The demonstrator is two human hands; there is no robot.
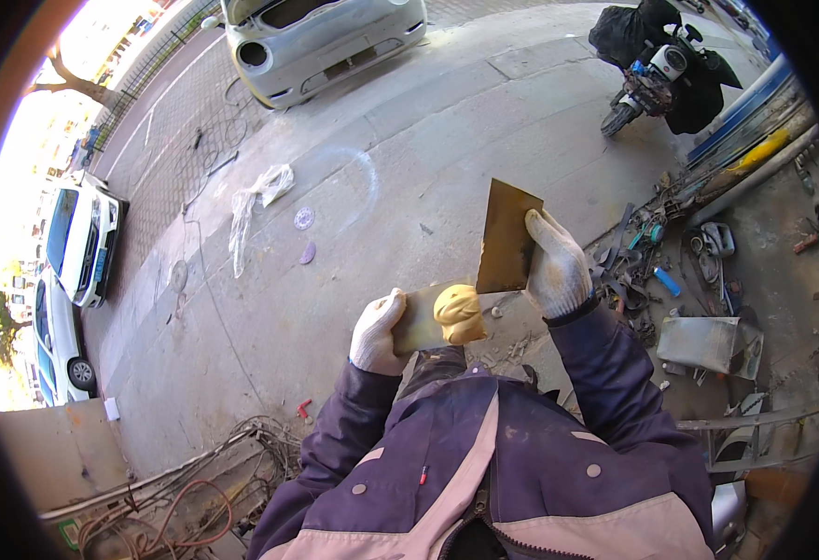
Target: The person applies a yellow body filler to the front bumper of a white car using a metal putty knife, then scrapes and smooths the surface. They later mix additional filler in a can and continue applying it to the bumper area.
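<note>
My left hand [375, 334], in a white knit glove, is closed on the edge of a flat putty spreader [417, 320], with the thumb on top. A thick lump of yellow putty [460, 314] lies on that spreader's right end. My right hand [560, 272], gloved too, grips a second, brownish flat spreader [508, 233] by its right edge. This second spreader is tilted up, and its lower corner is close to the putty; I cannot tell whether they touch. Both hands are in front of my body, above the concrete ground.
A partly stripped pale car [335, 42] stands ahead, and a scooter [657, 75] at far right. Scrap parts [652, 271] and a metal box [697, 345] lie on the right. Plastic sheeting [260, 196], purple discs [305, 218] and a cable lie left; hoses [195, 513] are at lower left.
</note>
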